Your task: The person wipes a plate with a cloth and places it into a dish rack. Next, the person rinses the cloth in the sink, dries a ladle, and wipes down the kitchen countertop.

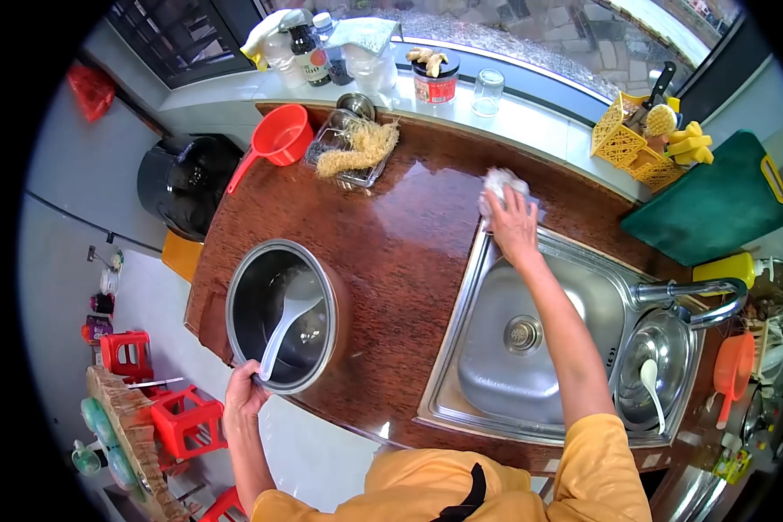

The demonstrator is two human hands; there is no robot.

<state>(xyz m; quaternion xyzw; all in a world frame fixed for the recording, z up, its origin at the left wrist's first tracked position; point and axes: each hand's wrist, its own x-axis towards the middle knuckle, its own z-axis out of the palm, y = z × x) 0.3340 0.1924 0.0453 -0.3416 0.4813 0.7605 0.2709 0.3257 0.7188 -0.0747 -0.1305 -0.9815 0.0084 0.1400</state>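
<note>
My left hand is closed at the near rim of a deep metal pot, which looks like a rice cooker's inner pot. Inside the pot leans a white rice paddle, its handle end right by my fingers; whether I also grip it, I cannot tell. Some clear liquid seems to lie at the pot's bottom. Across the sink reaches my right arm. My right hand presses a crumpled white cloth onto the brown countertop, just behind the sink's back left corner.
The steel sink has a side bowl with a white spoon and a faucet. A red dipper and a tray with a tan loofah stand at the back. A green cutting board leans at right.
</note>
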